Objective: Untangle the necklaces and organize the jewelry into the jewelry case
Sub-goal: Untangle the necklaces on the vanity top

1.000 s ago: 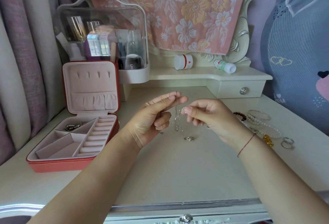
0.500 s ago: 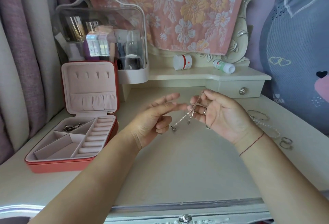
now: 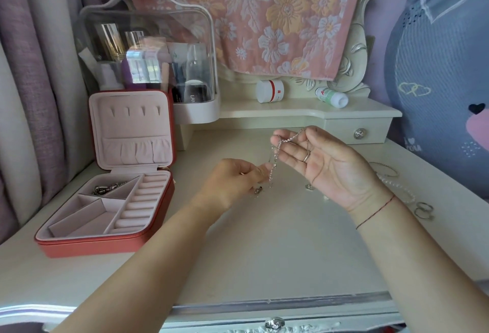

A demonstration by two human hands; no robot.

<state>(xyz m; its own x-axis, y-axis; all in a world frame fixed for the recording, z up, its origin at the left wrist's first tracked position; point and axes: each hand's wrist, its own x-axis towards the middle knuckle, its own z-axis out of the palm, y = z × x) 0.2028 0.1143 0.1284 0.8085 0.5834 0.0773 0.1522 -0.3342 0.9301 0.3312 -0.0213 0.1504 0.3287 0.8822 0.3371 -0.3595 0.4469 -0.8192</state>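
Observation:
A thin silver necklace chain (image 3: 275, 159) hangs over the middle of the dressing table. My right hand (image 3: 325, 166) is palm up with the chain draped over its fingertips, a ring on one finger. My left hand (image 3: 235, 182) sits lower and to the left, its fingertips pinched on the chain's lower part, where a small pendant (image 3: 258, 189) dangles. The red jewelry case (image 3: 105, 245) stands open at the left, pink lined, with a silver chain piece (image 3: 108, 188) in its back compartment. A small silver piece (image 3: 308, 187) lies on the table by my right hand.
Bangles (image 3: 386, 170), a pearl strand (image 3: 397, 187) and rings (image 3: 424, 211) lie on the table at the right. A clear cosmetics box (image 3: 148, 52) stands behind the case. A white jar (image 3: 270, 91) and a small bottle (image 3: 332, 97) rest on the raised shelf.
My right hand has turned palm up and risen, lifting the chain. My left hand has dropped lower and closed on the chain's lower end.

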